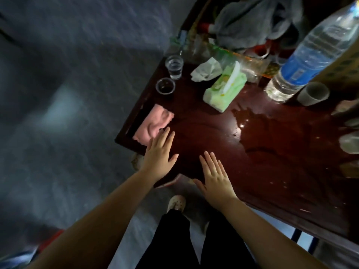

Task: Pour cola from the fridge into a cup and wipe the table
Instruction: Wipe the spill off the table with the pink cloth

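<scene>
A dark red wooden table (pixel 204 133) fills the middle and right of the head view. A pink cloth (pixel 153 123) lies at its left end. My left hand (pixel 158 154) hovers flat, fingers apart, its fingertips just at the cloth's near edge. My right hand (pixel 215 177) is flat and open over the table's near edge. A clear cup (pixel 165 86) with a little dark liquid stands near the far left corner, with a clear cup of water (pixel 174 66) behind it. A puddle (pixel 268 129) glistens on the table at the right.
A green tissue pack (pixel 225 88) and a crumpled tissue (pixel 206 69) lie mid-table. A big water bottle (pixel 310 53) and a grey cup (pixel 312 94) stand at the right. Bags and clutter fill the back. Grey floor lies to the left.
</scene>
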`<state>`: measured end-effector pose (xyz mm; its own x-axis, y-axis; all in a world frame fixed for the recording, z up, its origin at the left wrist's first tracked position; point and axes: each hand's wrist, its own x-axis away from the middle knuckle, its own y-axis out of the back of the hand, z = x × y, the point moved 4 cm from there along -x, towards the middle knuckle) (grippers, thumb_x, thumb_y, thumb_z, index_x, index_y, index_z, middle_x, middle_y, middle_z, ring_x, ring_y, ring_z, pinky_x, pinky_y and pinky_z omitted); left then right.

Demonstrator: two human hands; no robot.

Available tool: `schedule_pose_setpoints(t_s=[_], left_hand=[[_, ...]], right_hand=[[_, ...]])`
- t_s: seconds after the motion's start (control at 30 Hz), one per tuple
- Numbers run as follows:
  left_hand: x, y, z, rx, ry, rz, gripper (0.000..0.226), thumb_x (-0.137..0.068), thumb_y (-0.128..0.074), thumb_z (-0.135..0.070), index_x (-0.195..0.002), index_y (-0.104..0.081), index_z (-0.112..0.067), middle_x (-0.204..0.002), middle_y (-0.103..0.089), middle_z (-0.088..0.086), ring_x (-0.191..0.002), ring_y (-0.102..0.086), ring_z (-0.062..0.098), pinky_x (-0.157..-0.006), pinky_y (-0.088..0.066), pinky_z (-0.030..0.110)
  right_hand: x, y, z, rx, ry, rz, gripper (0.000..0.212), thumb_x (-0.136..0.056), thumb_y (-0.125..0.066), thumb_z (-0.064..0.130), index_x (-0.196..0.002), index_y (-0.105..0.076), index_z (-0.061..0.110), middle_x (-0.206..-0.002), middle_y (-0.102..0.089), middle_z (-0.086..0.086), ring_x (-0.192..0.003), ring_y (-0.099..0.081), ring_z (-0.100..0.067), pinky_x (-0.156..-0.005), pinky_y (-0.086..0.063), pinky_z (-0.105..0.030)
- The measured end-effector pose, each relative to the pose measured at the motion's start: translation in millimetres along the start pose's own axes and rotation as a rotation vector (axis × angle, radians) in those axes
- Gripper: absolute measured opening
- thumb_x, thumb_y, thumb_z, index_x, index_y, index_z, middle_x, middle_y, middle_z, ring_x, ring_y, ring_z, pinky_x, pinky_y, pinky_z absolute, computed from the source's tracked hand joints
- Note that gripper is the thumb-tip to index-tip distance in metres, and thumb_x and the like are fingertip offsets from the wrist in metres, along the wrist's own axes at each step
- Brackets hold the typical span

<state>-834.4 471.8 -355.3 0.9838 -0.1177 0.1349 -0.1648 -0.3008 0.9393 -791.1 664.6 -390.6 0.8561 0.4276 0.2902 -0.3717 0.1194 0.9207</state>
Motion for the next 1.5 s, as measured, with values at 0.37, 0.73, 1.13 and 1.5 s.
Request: schedule_pose_setpoints(t_s=[0.37,0.73,1.13,1.5], left_hand=[[-60.6,-7.9,74.3,-0.162,-0.099,0.122,0.082,-0.092,-0.048,-0.045,-0.154,-0.003,-0.015,-0.161,0.004,0.008,-0.146,0.015,0.025,-0.119,-0.001,0.048],[-60.5,-20.9,59.4,-0.022,-0.055,0.059,0.076,-0.088,-0.046,-0.007,-0.153,-0.006,-0.008,-0.161,-0.006,0.011,-0.147,0.006,0.025,-0.116,-0.012,0.045],[-34.5,-68.4,-89.2,0.119,-0.149,0.281,0.076,-0.094,-0.040,-0.018,-0.153,0.007,-0.011,-0.160,0.013,0.007,-0.146,0.017,0.022,-0.115,0.007,0.036],[-53.8,-83.3,-115.6,-0.365,-0.489,0.139,0.062,-0.099,-0.008,-0.036,-0.146,0.022,-0.010,-0.159,0.015,0.011,-0.144,0.022,0.030,-0.116,0.010,0.045]], right_hand=[[-16.8,-7.5,19.8,0.081,-0.151,-0.021,0.070,-0.094,-0.030,0.054,-0.147,-0.027,0.009,-0.156,-0.020,-0.010,-0.144,-0.013,-0.027,-0.116,-0.019,-0.044],[-16.2,-12.3,18.6,0.100,-0.170,-0.012,0.071,-0.095,-0.018,0.058,-0.148,-0.021,0.011,-0.157,-0.012,-0.007,-0.145,-0.007,-0.024,-0.116,-0.010,-0.041],[68.9,8.3,-74.1,-0.149,-0.431,-0.375,0.063,-0.094,-0.034,0.044,-0.143,-0.035,0.005,-0.154,-0.025,-0.013,-0.145,-0.012,-0.024,-0.117,-0.016,-0.042],[110.6,3.1,-180.6,-0.257,-1.177,-0.459,0.069,-0.098,-0.026,0.043,-0.149,-0.008,0.001,-0.158,-0.005,-0.015,-0.146,0.002,-0.024,-0.119,-0.001,-0.039]])
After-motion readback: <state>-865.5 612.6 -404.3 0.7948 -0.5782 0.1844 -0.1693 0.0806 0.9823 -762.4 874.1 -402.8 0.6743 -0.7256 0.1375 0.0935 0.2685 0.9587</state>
